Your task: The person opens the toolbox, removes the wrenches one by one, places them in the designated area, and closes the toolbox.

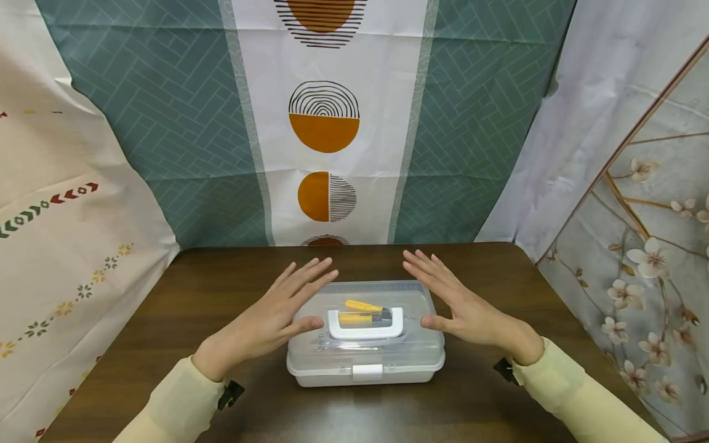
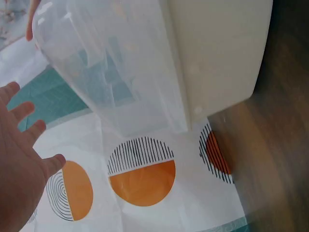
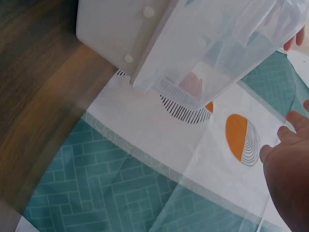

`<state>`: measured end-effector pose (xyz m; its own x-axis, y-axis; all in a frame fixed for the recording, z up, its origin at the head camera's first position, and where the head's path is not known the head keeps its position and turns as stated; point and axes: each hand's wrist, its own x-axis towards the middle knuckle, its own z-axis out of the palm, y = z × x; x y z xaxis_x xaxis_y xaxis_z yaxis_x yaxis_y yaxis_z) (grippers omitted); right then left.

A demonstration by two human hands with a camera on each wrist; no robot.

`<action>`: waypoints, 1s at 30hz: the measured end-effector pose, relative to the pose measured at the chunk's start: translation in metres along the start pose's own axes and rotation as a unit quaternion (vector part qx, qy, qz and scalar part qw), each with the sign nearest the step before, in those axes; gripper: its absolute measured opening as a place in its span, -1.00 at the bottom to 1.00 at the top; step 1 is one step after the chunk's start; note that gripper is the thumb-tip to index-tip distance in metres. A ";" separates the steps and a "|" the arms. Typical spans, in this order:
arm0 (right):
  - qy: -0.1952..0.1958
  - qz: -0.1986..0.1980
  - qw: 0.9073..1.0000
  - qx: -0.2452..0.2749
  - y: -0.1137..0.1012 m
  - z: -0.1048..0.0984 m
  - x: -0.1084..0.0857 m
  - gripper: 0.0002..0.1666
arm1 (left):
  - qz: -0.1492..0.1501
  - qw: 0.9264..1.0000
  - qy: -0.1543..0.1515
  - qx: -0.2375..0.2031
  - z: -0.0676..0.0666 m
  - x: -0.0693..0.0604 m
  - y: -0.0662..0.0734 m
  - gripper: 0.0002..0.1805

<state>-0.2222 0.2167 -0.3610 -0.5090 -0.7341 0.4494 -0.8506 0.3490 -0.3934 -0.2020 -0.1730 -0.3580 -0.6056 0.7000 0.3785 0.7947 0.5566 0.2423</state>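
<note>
A plastic storage box [image 1: 365, 363] with a clear lid, a white carry handle [image 1: 365, 333] and a white front latch [image 1: 367, 372] stands closed on the table. Through the lid show two yellow-handled tools [image 1: 362, 306], their kind unclear. My left hand [image 1: 271, 314] hovers over the box's left side, fingers straight and spread. Over its right side hovers my right hand [image 1: 468, 304], also with straight fingers. Neither hand holds anything. In the left wrist view, the left hand [image 2: 19, 159] is apart from the box's side [image 2: 217, 53]; the right wrist view shows the right hand [image 3: 292, 164] likewise apart.
The dark wooden table [image 1: 221, 277] extends around the box on all sides. Behind it hangs a green and white patterned curtain [image 1: 183, 111]. A cream cloth [image 1: 66, 246] borders the left, a flowered cloth [image 1: 626, 258] the right.
</note>
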 end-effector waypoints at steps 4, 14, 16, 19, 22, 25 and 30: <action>0.009 -0.017 1.000 0.003 -0.002 0.004 -0.003 0.10 | 0.015 1.000 0.002 0.001 0.006 -0.005 0.004 -0.13; 0.020 -0.060 0.998 -0.006 -0.007 0.019 -0.012 0.05 | 0.029 1.000 0.001 0.006 0.021 -0.016 0.008 -0.17; 0.018 -0.063 0.998 -0.005 -0.007 0.021 -0.013 0.04 | 0.034 0.999 0.003 0.010 0.023 -0.017 0.008 -0.17; 0.013 -0.056 0.998 -0.004 -0.008 0.023 -0.014 0.04 | 0.041 0.999 0.007 0.016 0.026 -0.019 0.007 -0.18; 0.011 -0.055 0.998 -0.005 -0.009 0.027 -0.017 0.03 | 0.044 0.999 0.007 0.022 0.027 -0.019 0.008 -0.18; 0.014 -0.063 0.998 -0.010 -0.009 0.030 -0.020 0.00 | 0.047 0.999 0.007 0.027 0.028 -0.019 0.008 -0.16; 0.018 -0.077 0.997 -0.014 -0.009 0.037 -0.024 -0.04 | 0.062 0.997 0.019 0.030 0.030 -0.020 0.007 -0.18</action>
<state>-0.1972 0.2097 -0.3973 -0.3758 -0.7593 0.5312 -0.9223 0.2505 -0.2943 -0.1857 -0.1699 -0.3909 -0.5003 0.7478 0.4364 0.8585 0.4939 0.1380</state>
